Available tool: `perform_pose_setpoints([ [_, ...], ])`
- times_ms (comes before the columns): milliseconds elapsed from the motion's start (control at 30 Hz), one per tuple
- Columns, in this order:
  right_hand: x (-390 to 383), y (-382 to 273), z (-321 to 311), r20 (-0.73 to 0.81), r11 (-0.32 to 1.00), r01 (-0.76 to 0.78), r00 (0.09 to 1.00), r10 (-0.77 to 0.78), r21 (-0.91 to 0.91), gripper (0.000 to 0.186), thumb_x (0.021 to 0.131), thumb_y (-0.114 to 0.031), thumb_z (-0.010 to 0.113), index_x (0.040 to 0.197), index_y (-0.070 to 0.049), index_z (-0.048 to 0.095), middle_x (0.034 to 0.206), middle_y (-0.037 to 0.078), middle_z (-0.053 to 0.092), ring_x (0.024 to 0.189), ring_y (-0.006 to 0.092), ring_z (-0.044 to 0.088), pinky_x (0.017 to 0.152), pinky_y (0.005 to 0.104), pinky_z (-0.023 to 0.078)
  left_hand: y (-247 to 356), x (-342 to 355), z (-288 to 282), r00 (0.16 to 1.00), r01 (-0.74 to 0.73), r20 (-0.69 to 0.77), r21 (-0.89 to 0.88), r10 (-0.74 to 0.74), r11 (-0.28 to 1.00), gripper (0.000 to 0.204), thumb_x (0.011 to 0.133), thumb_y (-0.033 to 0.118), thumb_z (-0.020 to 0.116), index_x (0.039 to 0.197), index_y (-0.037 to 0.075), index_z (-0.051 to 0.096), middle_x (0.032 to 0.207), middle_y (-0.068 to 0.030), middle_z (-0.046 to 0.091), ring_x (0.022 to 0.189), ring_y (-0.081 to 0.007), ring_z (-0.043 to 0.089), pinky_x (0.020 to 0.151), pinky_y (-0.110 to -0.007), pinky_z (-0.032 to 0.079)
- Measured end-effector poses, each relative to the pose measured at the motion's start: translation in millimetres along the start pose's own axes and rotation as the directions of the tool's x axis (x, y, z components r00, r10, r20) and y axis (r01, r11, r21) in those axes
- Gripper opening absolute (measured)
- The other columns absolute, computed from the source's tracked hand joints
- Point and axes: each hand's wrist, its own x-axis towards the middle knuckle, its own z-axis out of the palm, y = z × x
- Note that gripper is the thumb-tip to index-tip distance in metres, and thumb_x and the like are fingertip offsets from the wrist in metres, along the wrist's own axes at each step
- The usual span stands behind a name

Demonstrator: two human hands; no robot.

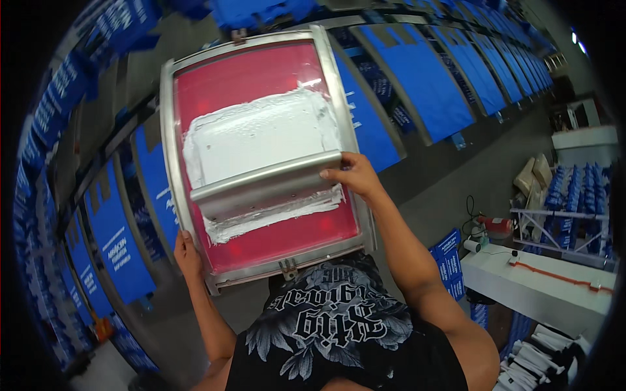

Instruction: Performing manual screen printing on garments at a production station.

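Observation:
In front of me lies a screen-printing frame (343, 104) with a metal rim and red mesh (254, 65). Thick white ink (254, 140) covers the middle of the mesh, with a ragged strip along its near side. A long metal squeegee (267, 182) rests across the ink, slightly tilted, its right end higher in view. My right hand (354, 174) is closed on the squeegee's right end, thumb on the near face. My left hand (188, 257) grips the frame's left side near the lower corner; its fingertips are partly hidden.
Blue printed fabric panels (417, 78) lie in rows on both sides of the frame. At right are a white ledge (535, 287) with an orange strip, a red fire extinguisher (497, 225) and a rack of blue bundles (564, 202). Blue pieces (59, 98) also hang at far left.

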Motion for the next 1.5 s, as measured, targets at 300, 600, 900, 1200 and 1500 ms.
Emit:
perform_pose_setpoints([
  [300,-58.6,12.5,16.0,-0.245,0.987,-0.018,0.968,0.057,0.157,0.034,0.067,-0.006,0.076,0.098,0.003,0.064,0.087,0.006,0.065,0.077,0.0120,0.060,0.069,0.0256,0.048,-45.7,54.3,29.0,0.978,-0.031,0.199,-0.148,0.061,0.989,0.048,0.093,0.032,0.053,0.126,-0.001,0.048,0.079,-0.0037,0.058,0.068,-0.0073,0.048,0.059,-0.022,0.040],
  [600,-39.9,3.4,13.2,-0.232,1.000,-0.002,0.973,0.002,-0.001,0.029,0.067,-0.006,0.074,0.094,0.001,0.066,0.081,0.003,0.064,0.072,0.0114,0.056,0.071,0.0257,0.044,-61.2,31.7,34.1,0.955,0.117,0.296,-0.267,-0.034,0.956,0.045,0.092,0.031,0.055,0.126,0.002,0.047,0.077,-0.0043,0.058,0.065,-0.0075,0.049,0.058,-0.023,0.041],
  [900,-2.6,5.4,-15.4,-0.087,0.992,-0.035,0.996,0.025,-0.122,0.031,0.068,-0.007,0.075,0.096,0.000,0.066,0.087,0.006,0.066,0.082,0.0144,0.060,0.079,0.0262,0.045,-68.9,-13.1,60.9,0.981,0.143,0.170,-0.307,-0.094,0.941,0.051,0.091,0.033,0.055,0.127,-0.002,0.045,0.098,-0.0169,0.063,0.087,-0.0181,0.060,0.076,-0.030,0.047],
  [1200,41.7,40.0,-42.7,0.064,0.985,-0.005,0.998,0.017,-0.173,0.032,0.067,-0.008,0.076,0.096,0.000,0.066,0.088,0.008,0.066,0.082,0.0153,0.060,0.079,0.0282,0.046,-105.7,-48.9,112.7,0.993,0.113,0.027,-0.386,-0.112,0.916,0.043,0.091,0.029,0.054,0.122,-0.001,0.049,0.112,-0.0174,0.060,0.102,-0.0209,0.058,0.087,-0.031,0.044],
  [1500,101.7,73.4,-39.0,0.198,0.967,0.051,0.980,0.000,-0.250,0.040,0.068,-0.016,0.077,0.100,0.004,0.064,0.091,0.010,0.066,0.084,0.0162,0.060,0.079,0.0278,0.045,-126.8,-46.8,137.3,0.969,0.072,-0.222,-0.159,-0.107,0.985,0.054,0.087,0.042,0.058,0.125,0.004,0.051,0.104,-0.0145,0.061,0.091,-0.0198,0.057,0.080,-0.031,0.045],
])
